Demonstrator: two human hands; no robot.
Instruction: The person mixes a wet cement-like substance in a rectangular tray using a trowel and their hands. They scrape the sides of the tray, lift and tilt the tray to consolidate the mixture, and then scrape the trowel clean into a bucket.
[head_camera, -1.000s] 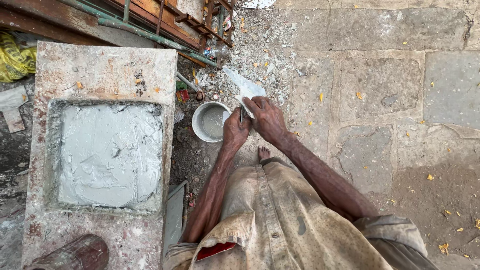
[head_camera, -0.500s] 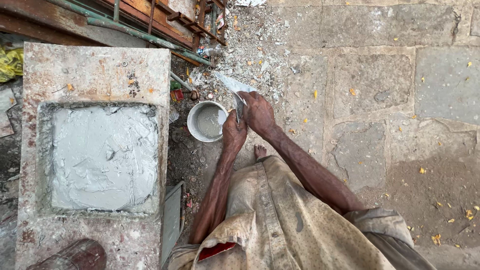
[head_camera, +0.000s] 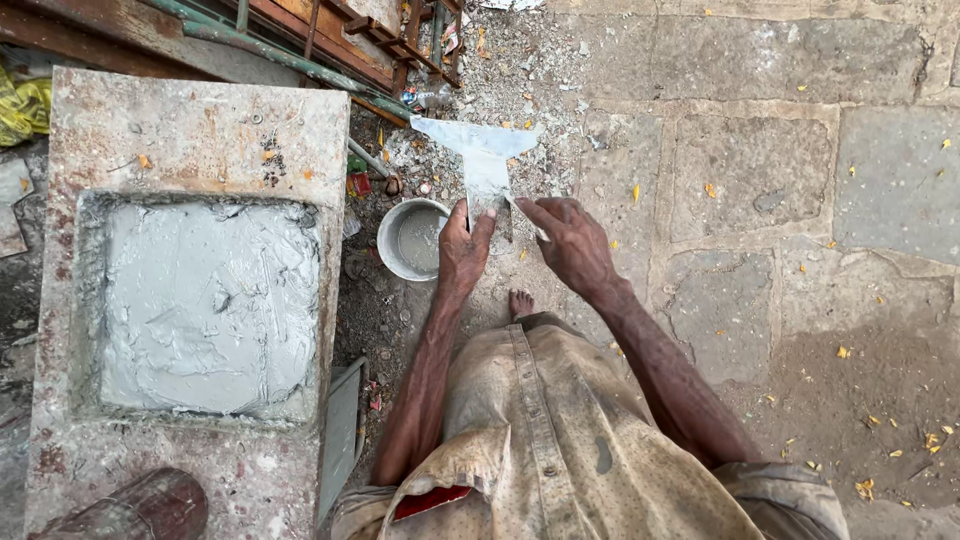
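The left hand (head_camera: 462, 248) and the right hand (head_camera: 570, 240) both grasp a wide trowel (head_camera: 482, 160) covered with cement, just beside a small bucket (head_camera: 410, 240).

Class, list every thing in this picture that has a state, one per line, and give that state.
Scraper: held by both hands, blade smeared grey.
Left hand: closed on the scraper's stem.
Right hand: fingers touching the stem.
Small pail: upright, uncovered, grey mix inside.
Square mould: filled with wet grey mix, surface rough.
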